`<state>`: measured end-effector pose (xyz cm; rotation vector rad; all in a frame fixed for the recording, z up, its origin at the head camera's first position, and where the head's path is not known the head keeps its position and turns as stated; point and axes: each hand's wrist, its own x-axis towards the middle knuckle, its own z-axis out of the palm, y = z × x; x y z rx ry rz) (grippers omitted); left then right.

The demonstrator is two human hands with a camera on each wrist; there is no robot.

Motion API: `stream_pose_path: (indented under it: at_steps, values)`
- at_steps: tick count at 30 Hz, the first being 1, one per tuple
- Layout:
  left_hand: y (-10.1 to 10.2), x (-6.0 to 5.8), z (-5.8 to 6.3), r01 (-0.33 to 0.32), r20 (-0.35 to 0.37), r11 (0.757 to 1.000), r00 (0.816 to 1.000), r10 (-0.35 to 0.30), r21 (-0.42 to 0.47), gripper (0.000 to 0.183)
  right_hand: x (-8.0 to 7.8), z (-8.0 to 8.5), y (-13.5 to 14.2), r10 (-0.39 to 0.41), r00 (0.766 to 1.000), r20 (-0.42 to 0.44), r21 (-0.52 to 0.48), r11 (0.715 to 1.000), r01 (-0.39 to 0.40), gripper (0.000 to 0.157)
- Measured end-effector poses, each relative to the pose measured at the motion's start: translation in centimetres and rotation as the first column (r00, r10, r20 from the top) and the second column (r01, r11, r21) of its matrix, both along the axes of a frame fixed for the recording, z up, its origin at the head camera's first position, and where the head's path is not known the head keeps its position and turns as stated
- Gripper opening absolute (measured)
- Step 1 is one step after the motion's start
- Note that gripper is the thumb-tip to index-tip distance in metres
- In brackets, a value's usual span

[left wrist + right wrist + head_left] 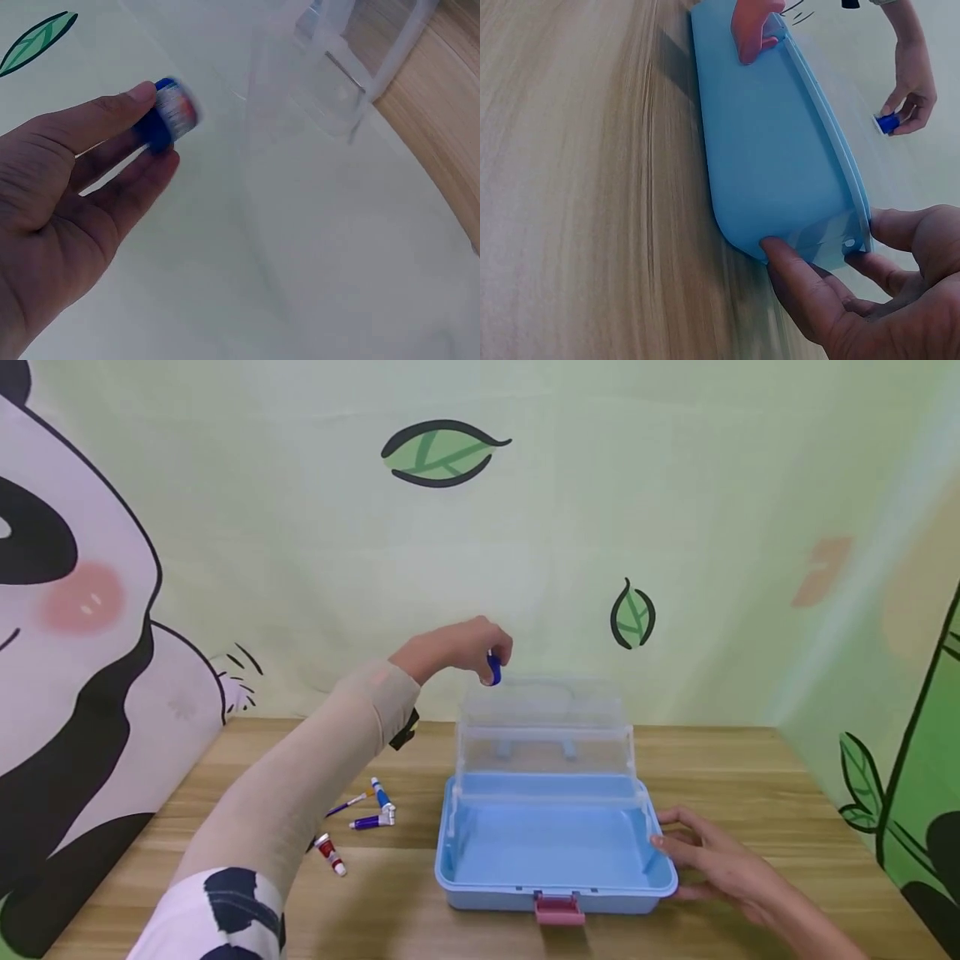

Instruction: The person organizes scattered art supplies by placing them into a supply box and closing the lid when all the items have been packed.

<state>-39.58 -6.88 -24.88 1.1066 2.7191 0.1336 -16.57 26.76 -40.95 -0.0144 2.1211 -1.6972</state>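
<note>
High above the table's back, my left hand (471, 646) pinches a small blue jar (169, 114) with a white label between thumb and fingertips. The jar is beside the upper edge of the raised clear lid (546, 747). That lid belongs to a light blue storage box (555, 843), which stands open on the table and has a pink latch (559, 910) in front. At the box's right end, my right hand (723, 864) grips the rim, its thumb on top and fingers against the side wall (817, 240). Nothing shows on the box's blue floor.
Left of the box lie a red-labelled paint tube (330, 855), a purple tube (372, 821), a light blue tube (381, 793) and a thin paintbrush (349, 804). A black item (405, 732) is partly hidden behind the left sleeve. A printed wall cloth (555, 527) borders the wooden table (720, 760).
</note>
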Motion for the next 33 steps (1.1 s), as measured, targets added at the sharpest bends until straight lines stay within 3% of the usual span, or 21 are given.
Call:
stream_pose_path:
  at_steps: [5,10,16,20,26,33]
  values:
    - [-0.2,0.1,0.5,-0.009,0.036,0.999,0.999,0.011,-0.045,0.038,-0.2,0.1,-0.2,0.005,1.0,-0.003,-0.008,1.0,-0.005,0.054]
    - [-0.8,0.5,0.9,0.003,0.035,1.0,0.999,-0.002,-0.026,0.038,-0.3,0.4,-0.1,0.008,1.0,-0.012,0.001,1.0,-0.008,0.054]
    - [-3.9,1.6,0.9,-0.002,0.031,1.0,1.0,0.002,0.011,0.034,-0.4,0.3,-0.3,0.009,1.0,-0.02,-0.011,1.0,-0.009,0.056]
    - [-7.3,3.3,0.2,-0.002,-0.013,0.999,1.0,0.003,0.048,0.03,-0.3,0.2,-0.4,0.005,1.0,-0.025,-0.013,1.0,-0.006,0.056]
    - [-11.5,7.3,-1.4,0.02,-0.086,0.994,0.996,-0.011,0.105,0.029,-0.3,0.4,-0.2,0.001,1.0,-0.03,-0.008,1.0,-0.001,0.058]
    - [-13.1,10.7,-3.7,0.033,-0.117,0.994,0.993,-0.021,0.104,0.029,-0.1,0.8,0.2,-0.012,0.999,-0.043,0.002,1.0,0.012,0.058]
